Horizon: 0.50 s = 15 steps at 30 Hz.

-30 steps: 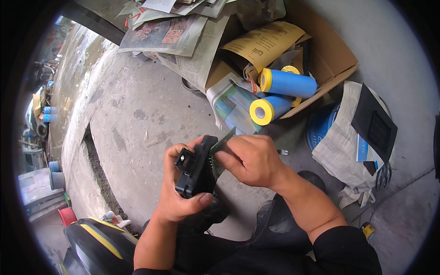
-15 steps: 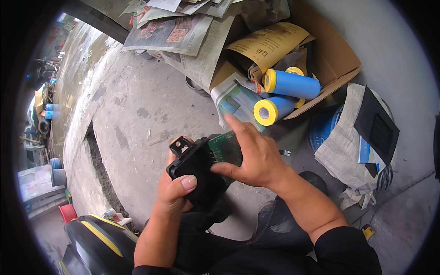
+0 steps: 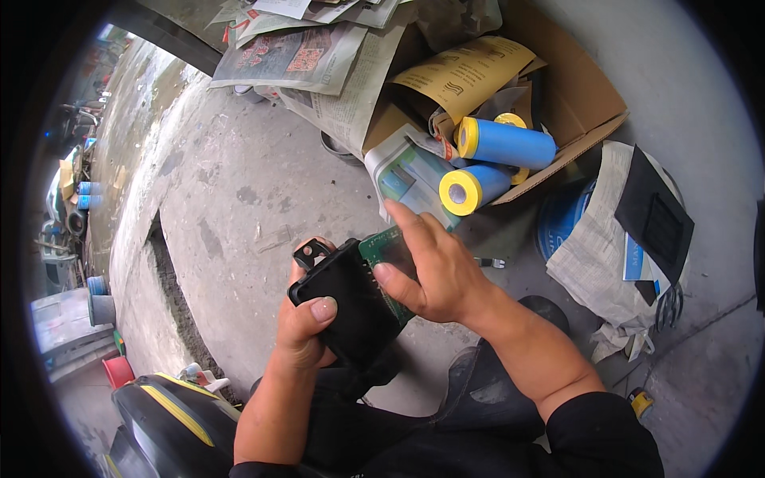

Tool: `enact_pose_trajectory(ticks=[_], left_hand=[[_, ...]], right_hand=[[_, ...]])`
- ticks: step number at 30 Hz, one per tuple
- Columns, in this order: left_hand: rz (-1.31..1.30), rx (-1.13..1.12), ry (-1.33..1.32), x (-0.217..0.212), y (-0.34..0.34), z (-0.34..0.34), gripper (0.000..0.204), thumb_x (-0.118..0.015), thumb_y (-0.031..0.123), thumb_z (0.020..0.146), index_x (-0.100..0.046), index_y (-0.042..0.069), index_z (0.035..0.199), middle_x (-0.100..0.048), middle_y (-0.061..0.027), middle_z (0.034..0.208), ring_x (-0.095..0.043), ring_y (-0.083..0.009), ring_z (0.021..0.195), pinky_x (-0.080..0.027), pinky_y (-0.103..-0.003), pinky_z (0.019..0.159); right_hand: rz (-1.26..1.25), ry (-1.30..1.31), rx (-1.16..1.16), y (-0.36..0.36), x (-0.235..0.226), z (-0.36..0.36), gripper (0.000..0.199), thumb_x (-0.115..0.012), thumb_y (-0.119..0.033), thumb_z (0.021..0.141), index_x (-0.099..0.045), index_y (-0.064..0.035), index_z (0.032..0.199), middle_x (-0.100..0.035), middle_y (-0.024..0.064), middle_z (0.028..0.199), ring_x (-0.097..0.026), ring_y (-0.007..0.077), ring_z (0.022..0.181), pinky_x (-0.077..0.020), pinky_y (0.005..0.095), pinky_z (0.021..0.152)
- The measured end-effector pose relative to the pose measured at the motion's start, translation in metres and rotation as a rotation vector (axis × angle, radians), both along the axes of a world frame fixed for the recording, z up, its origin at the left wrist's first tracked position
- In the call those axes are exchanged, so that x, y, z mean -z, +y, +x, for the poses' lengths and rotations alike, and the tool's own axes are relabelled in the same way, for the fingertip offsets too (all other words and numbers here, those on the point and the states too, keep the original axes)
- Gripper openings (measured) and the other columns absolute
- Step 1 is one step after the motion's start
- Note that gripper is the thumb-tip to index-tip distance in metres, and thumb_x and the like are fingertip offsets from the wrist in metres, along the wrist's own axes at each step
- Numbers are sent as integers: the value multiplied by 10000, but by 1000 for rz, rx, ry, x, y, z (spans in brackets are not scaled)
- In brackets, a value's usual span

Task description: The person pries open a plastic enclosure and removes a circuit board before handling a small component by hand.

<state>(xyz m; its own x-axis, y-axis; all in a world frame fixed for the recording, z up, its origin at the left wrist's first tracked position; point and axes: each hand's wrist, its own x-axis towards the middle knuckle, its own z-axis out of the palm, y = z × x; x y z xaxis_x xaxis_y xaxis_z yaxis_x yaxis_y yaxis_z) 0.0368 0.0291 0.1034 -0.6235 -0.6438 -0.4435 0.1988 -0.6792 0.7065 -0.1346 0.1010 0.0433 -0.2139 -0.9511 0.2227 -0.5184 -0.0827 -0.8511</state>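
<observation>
Right now, a black case is just below the middle of the frame. The left hand grips it, thumb on top. A green board sticks out from its right side, and the right hand holds that, thumb on its face. Blue rolls lie in a brown box at the upper right, beside newspapers at the top.

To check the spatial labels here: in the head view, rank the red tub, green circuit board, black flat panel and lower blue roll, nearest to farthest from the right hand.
1. Green circuit board: held in the right hand.
2. Lower blue roll: just beyond the hand.
3. Black flat panel: off to the right.
4. Red tub: far to the left.
</observation>
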Motion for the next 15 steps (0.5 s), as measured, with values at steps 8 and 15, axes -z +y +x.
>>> enact_pose_trajectory(ticks=[8, 15], left_hand=[[32, -51, 20, 1, -1, 0, 636, -714, 271, 667, -403, 72, 1185, -552, -150, 1073, -609, -261, 955, -554, -389, 843], [119, -60, 90, 6, -10, 6, 638, -661, 369, 738, -472, 66, 1266, -565, -181, 1215, -604, -326, 1067, -513, -457, 933]], right_hand=[[-11, -68, -8, 1, -3, 0, 763, -615, -443, 876, -347, 60, 1383, -544, 317, 1142, -593, 450, 996, -498, 464, 853], [91, -453, -128, 6, -18, -12, 727, -687, -250, 818, -362, 9, 1414, -546, 172, 1265, -541, 228, 1162, -396, 338, 1014]])
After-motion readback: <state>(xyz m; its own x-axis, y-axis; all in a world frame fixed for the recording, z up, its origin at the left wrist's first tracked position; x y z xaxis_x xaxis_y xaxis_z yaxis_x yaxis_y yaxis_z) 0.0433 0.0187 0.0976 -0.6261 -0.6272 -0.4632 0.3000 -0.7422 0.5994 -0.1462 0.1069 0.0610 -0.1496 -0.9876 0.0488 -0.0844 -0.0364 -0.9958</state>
